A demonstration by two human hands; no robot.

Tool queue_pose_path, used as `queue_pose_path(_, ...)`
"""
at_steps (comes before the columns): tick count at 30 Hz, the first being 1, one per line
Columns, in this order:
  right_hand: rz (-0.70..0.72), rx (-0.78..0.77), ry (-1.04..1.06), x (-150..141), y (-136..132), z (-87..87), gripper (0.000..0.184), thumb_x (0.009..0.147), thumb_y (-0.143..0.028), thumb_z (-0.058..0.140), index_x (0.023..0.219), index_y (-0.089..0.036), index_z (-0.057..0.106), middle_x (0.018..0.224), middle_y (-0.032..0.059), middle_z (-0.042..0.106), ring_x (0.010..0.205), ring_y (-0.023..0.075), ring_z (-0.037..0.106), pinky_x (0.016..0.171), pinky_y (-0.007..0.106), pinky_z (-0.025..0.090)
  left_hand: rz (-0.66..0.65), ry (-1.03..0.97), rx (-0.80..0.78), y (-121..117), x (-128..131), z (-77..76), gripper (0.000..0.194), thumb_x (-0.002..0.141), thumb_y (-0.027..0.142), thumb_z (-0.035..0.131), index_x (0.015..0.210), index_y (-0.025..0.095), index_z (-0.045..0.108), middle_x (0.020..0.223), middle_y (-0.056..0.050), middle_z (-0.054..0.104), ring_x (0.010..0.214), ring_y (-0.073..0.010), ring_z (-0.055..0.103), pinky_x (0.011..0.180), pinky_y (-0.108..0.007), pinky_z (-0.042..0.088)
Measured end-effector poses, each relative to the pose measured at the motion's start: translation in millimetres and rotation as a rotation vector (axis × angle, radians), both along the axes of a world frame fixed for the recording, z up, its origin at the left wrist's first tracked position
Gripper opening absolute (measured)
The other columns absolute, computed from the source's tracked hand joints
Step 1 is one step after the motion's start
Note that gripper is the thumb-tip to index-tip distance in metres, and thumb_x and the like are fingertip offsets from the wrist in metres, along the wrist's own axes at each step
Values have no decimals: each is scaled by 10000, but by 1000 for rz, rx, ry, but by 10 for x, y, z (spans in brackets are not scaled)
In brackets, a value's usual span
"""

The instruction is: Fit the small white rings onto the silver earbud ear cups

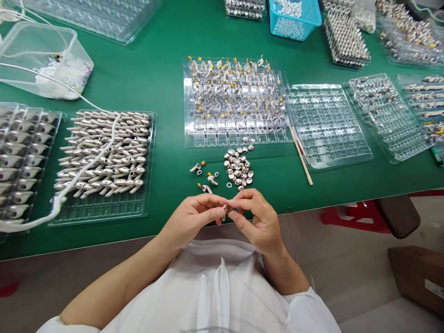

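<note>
My left hand point(197, 215) pinches a small white earbud shell point(225, 208) with an orange strip in it, at the table's front edge. My right hand point(258, 219) meets it from the other side, thumb and forefinger closed on a small round part point(235, 209) that the fingertips mostly cover. Just beyond my fingers lies a pile of round earbud caps point(239, 169). To the left of that pile are a few loose earbud stems point(212, 179) with orange tips and small rings. A single white ring point(229, 185) lies close to the caps.
Behind the pile stands a clear tray of earbud parts point(236, 99). A wooden stick point(301, 157) lies between it and another clear tray point(329, 125). At left, a white cable point(90, 169) crosses a tray of stemmed shells point(114, 206). A blue basket point(294, 27) is at the back.
</note>
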State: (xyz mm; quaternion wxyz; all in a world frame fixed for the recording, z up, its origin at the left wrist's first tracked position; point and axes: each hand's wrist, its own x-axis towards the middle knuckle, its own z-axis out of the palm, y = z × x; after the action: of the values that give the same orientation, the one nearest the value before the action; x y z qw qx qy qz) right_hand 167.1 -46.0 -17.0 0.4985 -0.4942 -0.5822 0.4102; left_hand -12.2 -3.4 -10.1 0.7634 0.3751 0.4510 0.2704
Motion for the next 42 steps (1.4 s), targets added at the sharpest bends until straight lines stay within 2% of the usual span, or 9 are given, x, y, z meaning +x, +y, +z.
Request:
queue_pose_path(5, 0, 59, -49, -4, 1, 14, 268, 874, -170, 668, 1099, -312, 700, 956, 38, 644, 910, 187, 626, 756, 339, 551, 5, -24, -7, 4, -18, -33, 154, 744, 257, 814, 869, 175, 776, 798, -43, 729, 675, -134, 609, 674, -245, 518)
queue_pose_path(11, 7, -105, 154, -13, -5, -36, 254, 864, -196, 685, 1099, -291, 689, 996, 39, 610, 866, 165, 608, 695, 290, 531, 19, -58, -24, -23, -16, 12, 177, 751, 222, 817, 924, 198, 785, 853, -49, 759, 771, -156, 679, 739, -249, 561)
queue_pose_path(16, -7, -120, 166, -39, -13, -35, 208, 878, -163, 645, 1051, -272, 685, 976, 38, 599, 874, 165, 606, 707, 288, 526, 52, -26, 118, -49, 17, 18, 150, 754, 194, 808, 901, 221, 801, 951, -59, 757, 888, -184, 682, 783, -255, 573)
queue_pose_path(19, -26, -89, 95, -49, -18, -10, 203, 881, -146, 635, 1043, -260, 672, 960, 35, 598, 855, 161, 603, 711, 293, 522, 80, -30, 226, -55, 35, -15, 142, 754, 173, 801, 884, 229, 808, 923, -54, 730, 889, -178, 666, 774, -240, 575)
queue_pose_path(21, -45, -41, 31, -55, -18, 4, 210, 879, -137, 634, 1054, -251, 658, 946, 32, 604, 823, 155, 601, 695, 291, 526, 80, -25, 244, -53, 41, -31, 142, 763, 178, 793, 896, 225, 808, 892, -51, 721, 861, -171, 667, 764, -236, 578)
queue_pose_path(24, -79, 78, -96, -66, -7, 20, 254, 870, -101, 628, 1088, -233, 634, 929, 31, 622, 769, 143, 599, 667, 282, 535, 42, -3, 212, -43, 42, -23, 152, 788, 203, 777, 938, 200, 799, 923, -66, 741, 879, -185, 688, 792, -250, 585)
queue_pose_path(28, -75, 190, -202, -63, 13, 17, 302, 861, -54, 611, 1120, -208, 621, 953, 52, 653, 814, 154, 626, 704, 285, 559, -12, -45, 129, -27, 43, 25, 175, 819, 217, 754, 991, 196, 779, 971, -64, 770, 922, -199, 715, 838, -267, 594)
queue_pose_path(35, -18, -59, 55, -17, -2, -53, 245, 885, -102, 613, 1081, -237, 667, 984, 39, 668, 857, 148, 659, 745, 275, 591, 9, 16, 80, -5, 41, 64, 166, 799, 223, 772, 956, 172, 777, 903, -50, 776, 792, -153, 707, 742, -220, 596)
queue_pose_path(42, -21, -67, 54, -33, -1, -62, 250, 890, -99, 605, 1085, -232, 687, 985, 43, 688, 888, 157, 668, 755, 278, 584, -73, 28, 78, 63, 35, 18, 199, 805, 252, 755, 986, 170, 761, 902, -44, 752, 796, -137, 664, 752, -221, 562)
